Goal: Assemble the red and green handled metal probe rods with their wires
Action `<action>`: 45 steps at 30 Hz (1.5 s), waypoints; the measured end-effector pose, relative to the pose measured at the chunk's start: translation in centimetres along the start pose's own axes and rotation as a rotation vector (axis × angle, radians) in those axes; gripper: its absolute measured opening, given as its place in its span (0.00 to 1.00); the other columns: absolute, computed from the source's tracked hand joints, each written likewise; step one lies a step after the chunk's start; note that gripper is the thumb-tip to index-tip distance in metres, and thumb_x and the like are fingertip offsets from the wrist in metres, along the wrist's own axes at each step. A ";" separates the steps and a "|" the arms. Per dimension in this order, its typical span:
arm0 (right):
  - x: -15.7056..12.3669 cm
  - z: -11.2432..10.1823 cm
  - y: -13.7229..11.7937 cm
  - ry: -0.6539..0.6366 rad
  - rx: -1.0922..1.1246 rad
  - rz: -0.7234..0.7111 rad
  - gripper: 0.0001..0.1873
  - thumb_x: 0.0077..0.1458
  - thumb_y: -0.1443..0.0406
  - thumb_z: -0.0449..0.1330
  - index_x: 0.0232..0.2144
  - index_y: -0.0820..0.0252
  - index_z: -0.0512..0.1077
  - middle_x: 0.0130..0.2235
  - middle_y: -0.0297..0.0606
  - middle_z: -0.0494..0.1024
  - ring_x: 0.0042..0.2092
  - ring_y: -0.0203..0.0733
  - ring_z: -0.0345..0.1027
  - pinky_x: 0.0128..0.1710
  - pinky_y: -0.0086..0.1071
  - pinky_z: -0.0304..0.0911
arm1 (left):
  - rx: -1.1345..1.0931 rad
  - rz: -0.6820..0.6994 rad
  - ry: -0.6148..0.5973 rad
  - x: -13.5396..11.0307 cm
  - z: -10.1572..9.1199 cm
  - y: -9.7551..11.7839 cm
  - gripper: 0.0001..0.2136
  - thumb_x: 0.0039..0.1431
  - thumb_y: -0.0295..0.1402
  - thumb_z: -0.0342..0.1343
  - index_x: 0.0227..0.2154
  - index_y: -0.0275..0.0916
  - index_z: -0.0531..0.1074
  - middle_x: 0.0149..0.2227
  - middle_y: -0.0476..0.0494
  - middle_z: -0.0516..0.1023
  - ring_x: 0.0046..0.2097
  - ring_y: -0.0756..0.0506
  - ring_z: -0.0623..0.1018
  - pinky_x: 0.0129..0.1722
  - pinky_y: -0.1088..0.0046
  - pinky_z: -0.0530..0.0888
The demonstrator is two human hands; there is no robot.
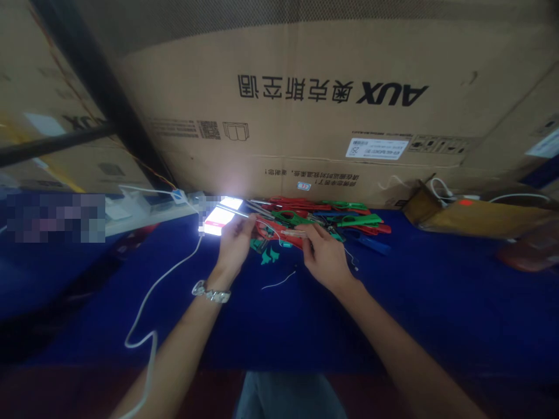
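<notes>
My left hand [236, 241] is closed on a red plastic handle [266, 227], which looks like a long-necked lighter body. A thin metal tube [236, 210] sticks out past the fingers to the left. In my right hand [325, 256], thumb and fingers pinch a slim, clear-handled tool [294, 233], its tip close to the red handle; its exact kind is unclear. A thin white wire curves beside the handle. Behind both hands lies a pile of red, green and blue plastic handles [360, 221]. Small green plastic pieces [269, 256] rest below the left fingers.
A lit phone [220, 216] lies left of the pile, and a white cable [152, 285] runs toward me. One short loose wire [278, 281] is on the blue tabletop [301, 326]. Large cardboard cartons [297, 128] wall off the back. An opened brown box [467, 218] stands right.
</notes>
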State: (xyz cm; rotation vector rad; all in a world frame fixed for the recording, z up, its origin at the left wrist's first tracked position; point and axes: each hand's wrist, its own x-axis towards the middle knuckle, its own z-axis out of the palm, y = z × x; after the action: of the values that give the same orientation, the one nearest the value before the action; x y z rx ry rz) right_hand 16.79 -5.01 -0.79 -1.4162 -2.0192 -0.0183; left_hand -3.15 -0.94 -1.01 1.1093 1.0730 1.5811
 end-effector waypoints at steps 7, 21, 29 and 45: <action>-0.2 0.2 -0.1 0.000 0.101 -0.003 0.19 0.61 0.60 0.57 0.53 0.55 0.73 0.44 0.42 0.76 0.41 0.43 0.75 0.36 0.32 0.69 | -0.004 -0.001 0.002 -0.1 0.0 0.1 0.17 0.52 0.44 0.66 0.33 0.32 0.77 0.27 0.43 0.79 0.26 0.49 0.77 0.28 0.72 0.74; 0.1 0.1 -0.2 0.005 0.121 0.029 0.07 0.60 0.59 0.60 0.35 0.55 0.75 0.32 0.35 0.76 0.38 0.40 0.72 0.33 0.30 0.62 | 0.024 0.030 -0.017 0.0 -0.1 0.0 0.14 0.54 0.43 0.64 0.31 0.34 0.76 0.25 0.45 0.78 0.25 0.50 0.76 0.28 0.73 0.74; 0.2 0.2 0.0 0.077 0.069 -0.025 0.04 0.58 0.64 0.61 0.34 0.55 0.76 0.34 0.35 0.77 0.40 0.41 0.72 0.35 0.30 0.65 | 0.028 0.024 -0.056 0.1 -0.4 0.2 0.16 0.53 0.44 0.65 0.32 0.34 0.76 0.26 0.45 0.78 0.25 0.50 0.76 0.28 0.73 0.73; 0.2 0.2 0.0 0.190 0.147 -0.132 0.05 0.58 0.63 0.61 0.31 0.57 0.73 0.33 0.37 0.77 0.39 0.41 0.71 0.35 0.31 0.66 | -0.025 0.000 -0.056 0.2 -0.5 0.2 0.18 0.51 0.46 0.66 0.32 0.34 0.76 0.27 0.45 0.78 0.27 0.49 0.76 0.29 0.72 0.73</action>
State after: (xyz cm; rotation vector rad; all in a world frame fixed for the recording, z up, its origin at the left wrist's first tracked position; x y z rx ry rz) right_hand 16.68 -4.78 -0.89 -1.1449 -1.9116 -0.0581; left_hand -3.68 -0.85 -0.91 1.1305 1.0133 1.5506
